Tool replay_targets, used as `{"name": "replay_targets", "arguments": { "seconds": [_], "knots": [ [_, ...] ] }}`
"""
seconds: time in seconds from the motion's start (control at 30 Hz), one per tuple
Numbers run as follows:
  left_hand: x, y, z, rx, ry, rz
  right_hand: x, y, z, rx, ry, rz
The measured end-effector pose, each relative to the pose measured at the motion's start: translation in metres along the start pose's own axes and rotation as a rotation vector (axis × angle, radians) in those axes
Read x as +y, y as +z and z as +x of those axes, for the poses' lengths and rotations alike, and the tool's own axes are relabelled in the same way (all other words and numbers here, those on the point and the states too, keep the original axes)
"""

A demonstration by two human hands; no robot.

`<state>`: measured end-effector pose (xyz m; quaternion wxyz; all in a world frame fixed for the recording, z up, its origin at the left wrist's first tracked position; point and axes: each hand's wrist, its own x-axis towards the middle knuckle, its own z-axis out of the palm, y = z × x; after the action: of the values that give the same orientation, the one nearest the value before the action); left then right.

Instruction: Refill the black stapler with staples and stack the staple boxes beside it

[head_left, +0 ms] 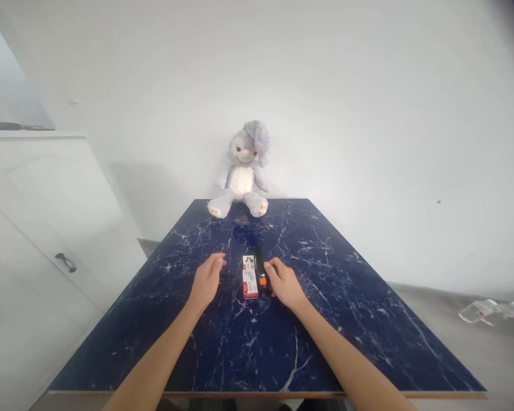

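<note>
A slim black object with an orange part [262,281] lies lengthwise on the dark blue table; its exact kind is unclear. My right hand [284,282] is closed at its right side, the thumb on it and the other fingers partly hidden. Alongside it on the left is a small white and red printed box [249,277], lying flat. My left hand [207,279] rests a little left of the box, apart from it. Its fingers are loosely bent, and nothing shows in them.
A grey plush toy [242,177] sits at the far table edge [289,205] against the white wall. To the left stands a white cabinet [34,228] with a dark handle [65,262]. Clear plastic items [488,311] lie on the floor at the right.
</note>
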<state>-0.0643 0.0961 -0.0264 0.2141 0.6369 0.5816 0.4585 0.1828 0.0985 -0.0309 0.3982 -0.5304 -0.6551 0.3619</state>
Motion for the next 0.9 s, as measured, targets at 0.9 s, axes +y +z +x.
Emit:
{"name": "replay_targets", "arguments": {
  "seconds": [0.9],
  "knots": [
    [0.0008,-0.0028,0.0033,0.092,-0.101,-0.107,-0.0097,0.0040,-0.0020,0.121,-0.121,-0.197]
  ]
}}
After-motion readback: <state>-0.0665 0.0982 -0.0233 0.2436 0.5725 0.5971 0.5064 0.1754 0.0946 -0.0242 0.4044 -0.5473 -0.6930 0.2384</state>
